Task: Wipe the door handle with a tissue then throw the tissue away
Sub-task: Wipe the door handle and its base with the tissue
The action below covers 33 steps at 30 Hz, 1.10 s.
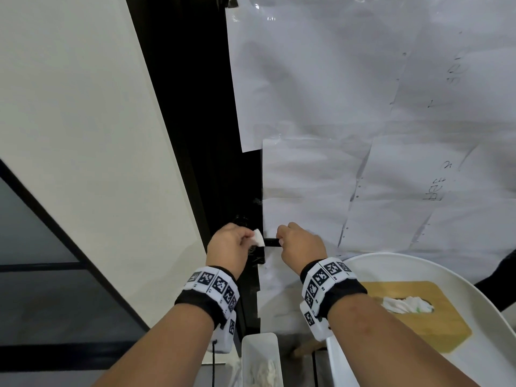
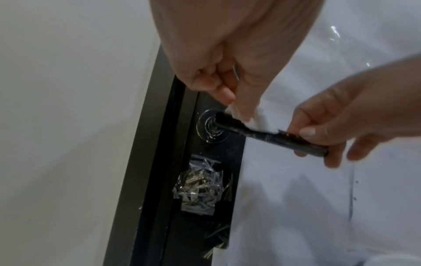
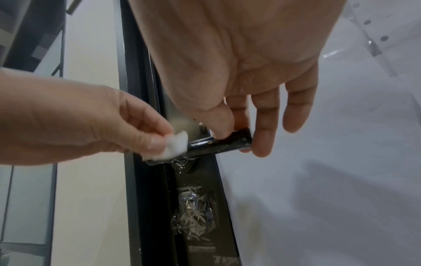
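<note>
My left hand (image 1: 227,245) pinched folded tissue (image 1: 258,238) against black door handle (image 1: 271,242), near its round base plate. My right hand (image 1: 300,245) gripped handle's free end (thumb on top, fingers below). White bin (image 1: 259,358) sat under wrists, crumpled tissue inside.

handle mid (image 1: 270,242): bare stretch btwn tissue (image 1: 258,238) & right hand (image 1: 300,247)
handle free end: pinched by right hand
handle base: blocked by left hand (image 1: 227,247) w/ tissue
below handle: plastic bag (image 2: 199,187) taped on door
</note>
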Each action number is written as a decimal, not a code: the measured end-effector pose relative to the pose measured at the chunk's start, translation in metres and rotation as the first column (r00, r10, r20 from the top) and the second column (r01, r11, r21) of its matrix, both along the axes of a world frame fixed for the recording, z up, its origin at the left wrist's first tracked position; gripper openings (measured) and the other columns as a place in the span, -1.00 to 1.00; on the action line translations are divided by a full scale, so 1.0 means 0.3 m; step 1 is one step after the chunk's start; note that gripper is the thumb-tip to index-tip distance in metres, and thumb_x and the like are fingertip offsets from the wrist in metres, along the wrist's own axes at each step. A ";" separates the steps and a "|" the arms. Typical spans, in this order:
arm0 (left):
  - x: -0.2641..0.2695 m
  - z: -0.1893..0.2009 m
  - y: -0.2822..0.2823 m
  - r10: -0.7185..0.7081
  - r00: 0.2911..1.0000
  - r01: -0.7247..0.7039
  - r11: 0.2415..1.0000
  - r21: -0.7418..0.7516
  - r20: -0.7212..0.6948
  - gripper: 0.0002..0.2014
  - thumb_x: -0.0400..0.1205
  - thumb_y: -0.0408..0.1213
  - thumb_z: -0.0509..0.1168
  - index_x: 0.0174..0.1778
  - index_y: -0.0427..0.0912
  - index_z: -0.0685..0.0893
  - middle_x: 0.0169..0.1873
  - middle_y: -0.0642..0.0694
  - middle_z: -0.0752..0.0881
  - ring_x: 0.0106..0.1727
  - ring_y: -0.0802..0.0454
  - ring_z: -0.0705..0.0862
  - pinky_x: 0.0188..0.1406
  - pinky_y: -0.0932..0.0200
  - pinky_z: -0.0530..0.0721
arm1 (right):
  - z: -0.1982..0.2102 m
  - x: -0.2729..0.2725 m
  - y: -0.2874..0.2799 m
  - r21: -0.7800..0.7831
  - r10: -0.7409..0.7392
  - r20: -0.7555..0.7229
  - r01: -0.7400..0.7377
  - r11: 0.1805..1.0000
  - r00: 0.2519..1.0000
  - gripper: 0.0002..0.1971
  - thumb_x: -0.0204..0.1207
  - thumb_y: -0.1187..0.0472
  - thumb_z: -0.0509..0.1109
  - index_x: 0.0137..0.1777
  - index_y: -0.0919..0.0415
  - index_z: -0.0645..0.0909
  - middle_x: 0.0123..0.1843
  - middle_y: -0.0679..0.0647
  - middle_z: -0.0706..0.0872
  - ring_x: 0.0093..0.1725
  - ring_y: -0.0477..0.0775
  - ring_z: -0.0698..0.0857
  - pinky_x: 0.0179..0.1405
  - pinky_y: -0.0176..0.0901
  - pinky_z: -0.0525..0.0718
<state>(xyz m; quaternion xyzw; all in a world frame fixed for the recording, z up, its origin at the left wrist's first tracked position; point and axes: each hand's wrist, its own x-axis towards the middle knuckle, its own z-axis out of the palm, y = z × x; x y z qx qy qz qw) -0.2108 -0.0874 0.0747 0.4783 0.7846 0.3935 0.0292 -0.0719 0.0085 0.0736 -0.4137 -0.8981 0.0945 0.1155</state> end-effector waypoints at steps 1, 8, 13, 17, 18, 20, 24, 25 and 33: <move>0.006 -0.009 0.001 -0.013 1.000 0.013 0.999 -0.047 0.007 -0.81 0.54 -0.34 0.44 0.05 -0.06 0.78 -0.05 0.05 0.71 -0.07 0.12 0.71 0.05 0.22 0.70 | 0.007 0.001 0.001 0.026 -0.004 0.019 0.003 1.000 1.000 -0.79 0.55 0.31 0.17 0.07 0.08 0.56 0.00 0.07 0.60 -0.10 0.21 0.61 -0.17 -0.04 0.38; -0.005 0.005 0.009 -0.019 0.990 0.021 1.000 -0.015 0.137 -0.60 0.55 -0.44 0.36 0.19 0.07 0.50 -0.12 0.13 0.69 -0.09 0.28 0.67 -0.04 0.31 0.67 | 0.042 -0.029 -0.023 0.137 0.051 -0.140 -0.032 0.990 0.989 -0.74 0.56 0.17 0.26 0.19 -0.02 0.66 0.12 -0.02 0.62 0.13 0.16 0.51 0.07 0.06 0.43; -0.028 -0.001 0.006 -0.049 0.984 0.044 0.998 0.038 0.169 -0.59 0.52 -0.48 0.38 0.17 0.05 0.53 -0.01 0.09 0.65 -0.04 0.24 0.67 0.02 0.31 0.69 | 0.022 -0.077 -0.061 0.102 0.148 -0.147 -0.134 0.986 0.978 -0.73 0.57 0.06 0.23 0.22 -0.04 0.63 0.11 -0.06 0.60 0.14 0.10 0.49 0.14 0.04 0.44; -0.070 -0.019 -0.003 -0.030 0.998 0.028 0.999 0.038 0.048 -0.68 0.59 -0.46 0.33 0.23 -0.10 0.69 0.10 0.03 0.63 0.02 0.15 0.63 0.07 0.41 0.52 | -0.002 -0.110 -0.074 0.152 0.167 -0.158 -0.143 0.978 0.973 -0.83 0.51 0.09 0.30 0.06 0.03 0.62 0.04 -0.04 0.59 0.05 0.13 0.52 0.02 0.01 0.46; -0.078 -0.026 -0.002 -0.019 1.000 0.018 0.999 0.029 0.016 -0.69 0.60 -0.44 0.34 0.24 -0.12 0.71 0.11 0.00 0.65 0.04 0.12 0.64 0.08 0.41 0.50 | -0.002 -0.117 -0.079 0.166 0.167 -0.160 -0.141 0.976 0.973 -0.86 0.50 0.12 0.32 0.02 0.05 0.61 0.01 -0.03 0.60 0.02 0.13 0.53 -0.01 0.00 0.48; -0.089 -0.042 0.003 -0.015 1.000 0.015 1.000 0.005 -0.013 -0.71 0.59 -0.41 0.36 0.22 -0.14 0.74 0.10 -0.03 0.68 0.08 0.08 0.66 0.11 0.45 0.45 | -0.005 -0.129 -0.089 0.179 0.162 -0.155 -0.134 0.975 0.975 -0.89 0.43 0.21 0.40 -0.06 0.08 0.60 -0.07 -0.01 0.60 -0.04 0.13 0.56 -0.07 -0.02 0.50; -0.098 -0.057 0.017 0.008 0.999 -0.007 1.000 -0.014 0.031 -0.77 0.60 -0.41 0.36 0.14 -0.14 0.79 0.06 -0.04 0.69 0.04 0.11 0.65 0.04 0.60 0.38 | -0.018 -0.137 -0.094 0.197 0.187 -0.135 -0.159 0.967 0.973 -0.70 0.30 0.37 0.42 0.01 0.08 0.65 -0.09 0.00 0.58 -0.07 0.12 0.53 -0.10 -0.07 0.48; -0.099 -0.057 0.019 0.015 0.999 -0.014 1.000 -0.018 0.039 -0.77 0.60 -0.39 0.36 0.15 -0.13 0.78 0.05 -0.04 0.69 0.05 0.09 0.66 0.05 0.55 0.42 | -0.016 -0.135 -0.093 0.199 0.203 -0.120 -0.177 0.964 0.972 -0.67 0.30 0.41 0.39 0.05 0.10 0.67 -0.07 0.01 0.57 -0.05 0.12 0.52 -0.07 -0.06 0.47; -0.088 -0.048 0.022 0.080 0.987 -0.068 0.994 -0.090 0.139 -0.76 0.65 -0.30 0.32 0.19 0.01 0.75 0.01 -0.08 0.79 0.01 0.01 0.73 -0.01 0.32 0.57 | -0.007 -0.036 -0.044 0.214 0.105 -0.044 -0.093 0.972 0.994 -0.66 0.14 0.54 0.33 -0.14 0.23 0.75 -0.21 0.08 0.59 -0.13 0.19 0.55 -0.18 -0.05 0.45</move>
